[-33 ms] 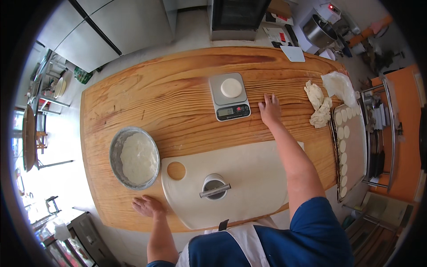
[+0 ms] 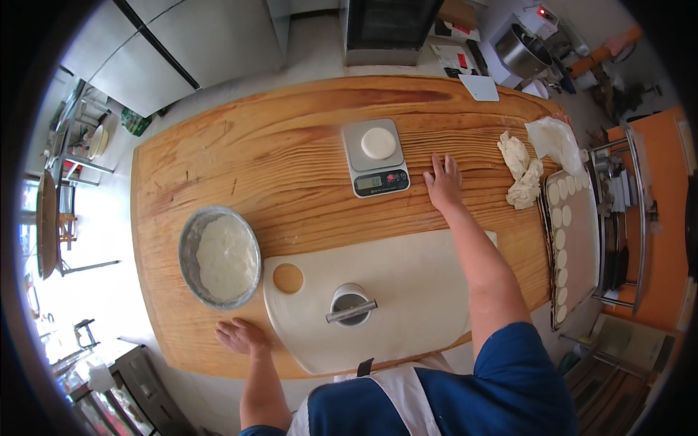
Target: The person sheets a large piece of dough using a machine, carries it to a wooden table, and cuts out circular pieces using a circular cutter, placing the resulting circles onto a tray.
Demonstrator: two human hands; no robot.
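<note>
Lying flat on a kitchen scale (image 2: 382,184) in the head view, a white dough disc (image 2: 378,144) is being carried by the weighing plate, probably so that it can be weighed; the display is being turned toward the near side, likely for easy reading. The scale is being supported by the wooden desk (image 2: 291,131), beyond a rolled dough sheet (image 2: 418,283). A ring cutter (image 2: 352,312) is being stood upright on that sheet, with its bar handle uppermost, perhaps to be within easy reach. A round hole is being shown near the sheet's left end, where a disc has apparently been cut out. A metal bowl (image 2: 190,254) of white powder is being set beside that end. At the far right, a loose dough lump (image 2: 520,171) is being placed near a tray (image 2: 582,247), where similar discs are being lined up, seemingly to save room.

The right hand (image 2: 443,178) is being held just right of the scale, apart from it, its arm extended forward, fingers loosely spread and nothing gripped. The left hand (image 2: 242,336) is being rested on the desk just below the bowl, its fingers also parted, nothing being grasped.
</note>
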